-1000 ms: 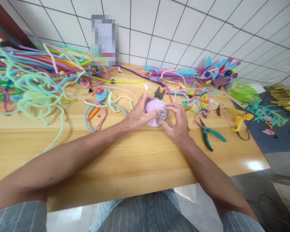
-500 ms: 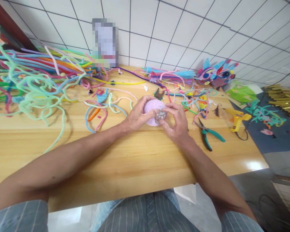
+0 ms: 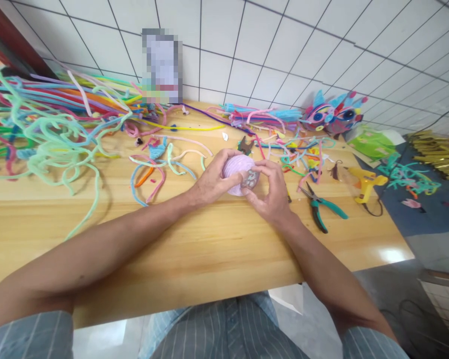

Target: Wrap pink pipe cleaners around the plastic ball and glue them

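Observation:
Between my two hands is a round purple ball (image 3: pixel 235 168) wound in strands, held just above the wooden table. Its right side shows a greyish, shiny patch (image 3: pixel 250 180). My left hand (image 3: pixel 216 177) is wrapped round the ball's left side, with the thumb across its front. The fingertips and thumb of my right hand (image 3: pixel 272 192) grip the ball's right edge beside the patch. What lies under the fingertips is too small to tell.
Green-handled pliers (image 3: pixel 318 207) and a yellow glue gun (image 3: pixel 366 185) lie at the right. Tangled mint pipe cleaners (image 3: pixel 60 144) fill the left. Behind are a blue-pink bundle (image 3: pixel 265 115), colourful figures with big eyes (image 3: pixel 331 117) and a tiled wall (image 3: pixel 224 40).
The ball has turned slightly between my hands, so more of the greyish patch shows. My right fingers have shifted a little along its edge.

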{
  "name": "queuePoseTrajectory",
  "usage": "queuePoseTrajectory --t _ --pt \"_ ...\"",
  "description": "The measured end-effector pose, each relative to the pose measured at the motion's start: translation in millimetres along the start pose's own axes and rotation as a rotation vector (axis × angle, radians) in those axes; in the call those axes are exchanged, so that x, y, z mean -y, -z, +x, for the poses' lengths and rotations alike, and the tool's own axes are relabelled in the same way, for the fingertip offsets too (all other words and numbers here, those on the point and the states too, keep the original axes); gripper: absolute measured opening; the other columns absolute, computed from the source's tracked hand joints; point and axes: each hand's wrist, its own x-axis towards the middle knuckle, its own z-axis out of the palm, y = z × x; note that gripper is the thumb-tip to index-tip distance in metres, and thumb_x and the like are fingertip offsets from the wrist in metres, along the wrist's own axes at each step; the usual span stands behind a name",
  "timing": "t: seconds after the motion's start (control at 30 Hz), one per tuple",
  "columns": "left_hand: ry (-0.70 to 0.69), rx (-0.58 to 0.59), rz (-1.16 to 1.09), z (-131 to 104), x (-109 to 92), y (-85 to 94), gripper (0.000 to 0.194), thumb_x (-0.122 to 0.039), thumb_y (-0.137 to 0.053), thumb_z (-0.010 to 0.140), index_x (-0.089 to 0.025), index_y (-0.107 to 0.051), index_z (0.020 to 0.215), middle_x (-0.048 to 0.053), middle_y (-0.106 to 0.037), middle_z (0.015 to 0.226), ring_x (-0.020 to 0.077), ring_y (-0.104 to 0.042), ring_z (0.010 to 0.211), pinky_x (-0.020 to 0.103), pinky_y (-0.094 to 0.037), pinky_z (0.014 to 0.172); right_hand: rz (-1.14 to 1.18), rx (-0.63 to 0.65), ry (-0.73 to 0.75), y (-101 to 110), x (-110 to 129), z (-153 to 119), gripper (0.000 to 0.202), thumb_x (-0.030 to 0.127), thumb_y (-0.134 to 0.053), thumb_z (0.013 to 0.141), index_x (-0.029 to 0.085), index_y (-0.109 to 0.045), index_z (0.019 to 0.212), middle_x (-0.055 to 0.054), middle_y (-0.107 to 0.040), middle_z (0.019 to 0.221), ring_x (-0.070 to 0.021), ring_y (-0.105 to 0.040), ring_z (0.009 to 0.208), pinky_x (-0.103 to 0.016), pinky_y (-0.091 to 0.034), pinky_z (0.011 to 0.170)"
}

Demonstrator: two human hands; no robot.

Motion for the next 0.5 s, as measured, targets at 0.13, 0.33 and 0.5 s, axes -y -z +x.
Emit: queuePoseTrajectory --t 0.13,0.33,0.5 --pt "-0.003 0.005 0.029 -0.5 -0.8 0.6 0.051 -0.05 -0.072 0.092 -0.022 -0.058 0.132 0.011 -0.068 0.132 0.0274 -0.065 0.123 0.042 -0.055 0.107 -0.015 -0.023 0.011 -1.7 -1.0 -0.8 0.05 0.042 -0.078 0.091 0.029 -0.056 0.134 -0.013 -0.067 0.13 -0.0351 -0.066 0.123 -0.062 -0.056 0.106" --pt "-0.006 0.004 0.011 -0.6 -2.7 0.2 0.051 -0.048 -0.07 0.091 -0.02 -0.058 0.131 0.012 -0.067 0.13 0.0281 -0.065 0.123 0.043 -0.055 0.108 -0.025 0.019 0.046 1.7 0.5 1.0 0.051 0.037 -0.075 0.094 0.03 -0.055 0.14 -0.014 -0.066 0.132 -0.0353 -0.066 0.123 -0.062 -0.056 0.106" --pt "-0.023 -0.011 -0.003 1.6 -0.8 0.0 0.049 -0.048 -0.07 0.09 -0.021 -0.057 0.128 0.01 -0.067 0.128 0.0265 -0.065 0.121 0.041 -0.055 0.107 -0.043 0.009 0.077 -2.0 1.5 -1.5 0.064 0.04 -0.079 0.09 0.029 -0.051 0.146 -0.016 -0.063 0.137 -0.0372 -0.064 0.128 -0.063 -0.057 0.107"
